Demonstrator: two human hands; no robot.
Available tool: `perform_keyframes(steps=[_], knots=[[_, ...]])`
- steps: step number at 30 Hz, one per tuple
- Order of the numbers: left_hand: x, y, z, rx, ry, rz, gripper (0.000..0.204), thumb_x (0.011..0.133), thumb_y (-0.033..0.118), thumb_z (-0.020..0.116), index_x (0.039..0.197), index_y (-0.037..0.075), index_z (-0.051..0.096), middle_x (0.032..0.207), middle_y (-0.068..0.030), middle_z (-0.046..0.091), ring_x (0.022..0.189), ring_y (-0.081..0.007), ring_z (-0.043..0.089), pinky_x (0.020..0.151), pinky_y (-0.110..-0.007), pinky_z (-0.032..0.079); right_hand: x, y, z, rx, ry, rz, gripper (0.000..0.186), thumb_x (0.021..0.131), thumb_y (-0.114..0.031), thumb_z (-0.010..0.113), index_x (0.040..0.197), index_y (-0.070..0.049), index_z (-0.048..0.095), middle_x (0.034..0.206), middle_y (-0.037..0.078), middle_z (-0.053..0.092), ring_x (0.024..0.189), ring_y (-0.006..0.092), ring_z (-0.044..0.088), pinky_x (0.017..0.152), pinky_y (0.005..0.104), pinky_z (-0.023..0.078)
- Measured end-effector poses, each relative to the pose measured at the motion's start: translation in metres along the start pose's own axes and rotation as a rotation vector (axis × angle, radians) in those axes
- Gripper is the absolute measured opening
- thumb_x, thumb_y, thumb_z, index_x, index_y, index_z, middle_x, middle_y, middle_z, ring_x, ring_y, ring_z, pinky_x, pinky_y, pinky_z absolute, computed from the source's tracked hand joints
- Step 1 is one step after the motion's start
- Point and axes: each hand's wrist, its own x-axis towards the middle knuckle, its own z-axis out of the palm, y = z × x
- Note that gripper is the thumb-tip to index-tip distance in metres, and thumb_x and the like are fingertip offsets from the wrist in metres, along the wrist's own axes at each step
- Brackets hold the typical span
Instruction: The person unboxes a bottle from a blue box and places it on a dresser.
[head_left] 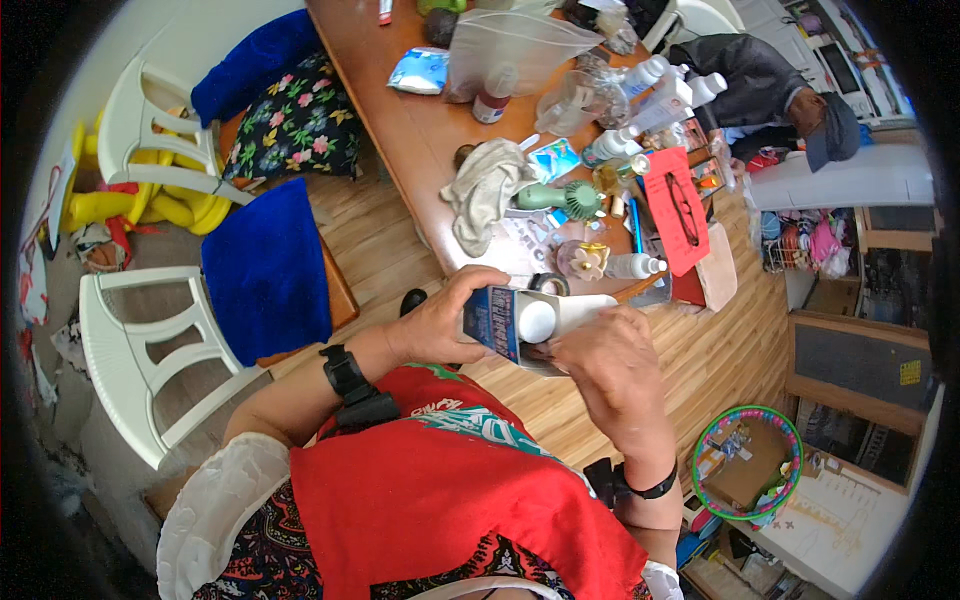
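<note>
Over the table's near corner, my left hand grips a small blue cardboard box from its left side, thumb below and fingers above. The box's top is open toward me, with a pale flap sticking out to the right. Inside it shows the round white top of a container. My right hand is closed at the right side of the opening, its bent fingers on the box's edge. Its fingertips are partly hidden. Just beyond the box lie a dark roll of tape and a white bottle.
The brown table carries a grey cloth, a green hairbrush-like item, several bottles and a red card with glasses on it. White chairs stand left. A person in a cap is at the far right. A hoop-rimmed bin stands lower right.
</note>
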Motion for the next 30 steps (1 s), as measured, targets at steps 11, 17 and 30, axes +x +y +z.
perform_keyframes(steps=[11,17,30], knots=[[-0.005,-0.007,0.011,-0.138,0.048,-0.158,0.085,0.060,0.010,0.075,0.132,0.006,0.031,0.126,-0.0139,0.040,0.123,-0.0261,0.038,0.105,-0.036,0.028,-0.017,-0.002,-0.014,-0.098,-0.046,0.044,0.033,0.074,-0.040,0.068,0.092,-0.012,0.066,0.103,0.003,0.059,0.104,0.0230,0.051,0.098,0.0539,0.026],[0.004,0.013,0.013,-0.037,-0.046,-0.123,0.085,0.064,0.012,0.078,0.133,0.006,0.029,0.124,-0.0113,0.040,0.120,-0.0232,0.038,0.104,-0.034,0.029,-0.028,0.002,-0.011,-0.132,-0.049,0.110,0.030,0.071,-0.031,0.073,0.095,-0.015,0.067,0.104,0.001,0.058,0.107,0.0226,0.050,0.101,0.0554,0.023],[0.000,0.028,0.025,-0.155,-0.031,-0.192,0.088,0.065,0.012,0.077,0.135,0.005,0.025,0.125,-0.0104,0.039,0.118,-0.0206,0.040,0.101,-0.035,0.033,-0.045,-0.009,-0.012,-0.102,0.100,0.104,0.019,0.068,-0.021,0.075,0.084,-0.015,0.066,0.103,0.001,0.057,0.111,0.0235,0.047,0.102,0.0552,0.023]])
